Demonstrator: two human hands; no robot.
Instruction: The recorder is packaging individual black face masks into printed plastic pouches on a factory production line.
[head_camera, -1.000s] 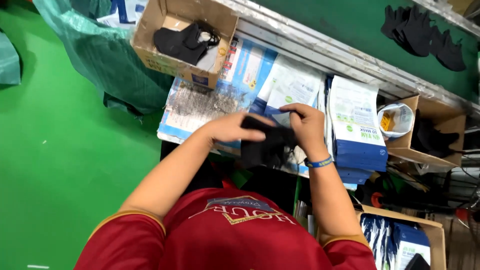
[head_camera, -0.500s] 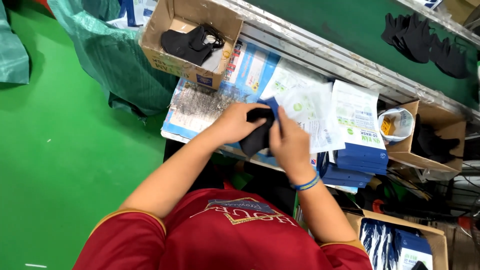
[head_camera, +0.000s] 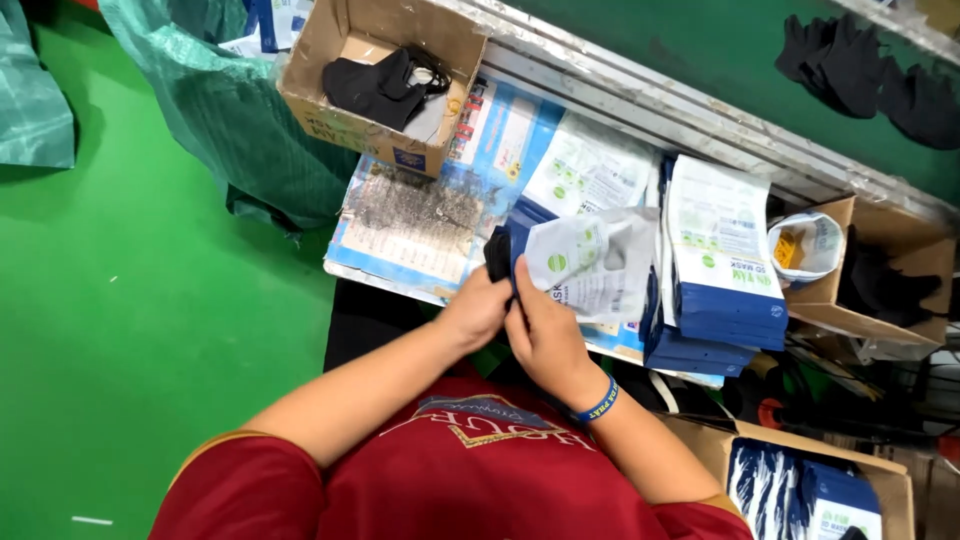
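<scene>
Head view, looking straight down: the left hand (head_camera: 478, 308) and right hand (head_camera: 545, 335) sit close together at the near edge of the worktable (head_camera: 420, 225). Both are closed on the same bundle, a black fabric mask (head_camera: 497, 252) at the mouth of a white-and-blue flat pouch (head_camera: 592, 262), glossy and slightly crumpled. Whether the mask is partly inside the pouch already is hard to tell; the fingers cover the join.

Containers now. Top left, an open brown cardboard box (head_camera: 345, 120) holds black masks, soft and folded, at least two. At the right edge, a second cardboard box (head_camera: 850, 300) holds more dark fabric, with a small white cup (head_camera: 805, 245) just beside it. Bottom right, a third cardboard box (head_camera: 800, 450) holds blue-and-white packets standing on edge.

One neat stack of flat pouches (head_camera: 715, 270) stands just right of the hands, blue sides, white tops. Loose black masks (head_camera: 865, 75) lie on the green belt beyond the metal rail (head_camera: 650, 95). A blue wristband (head_camera: 598, 402) rings the right wrist.
</scene>
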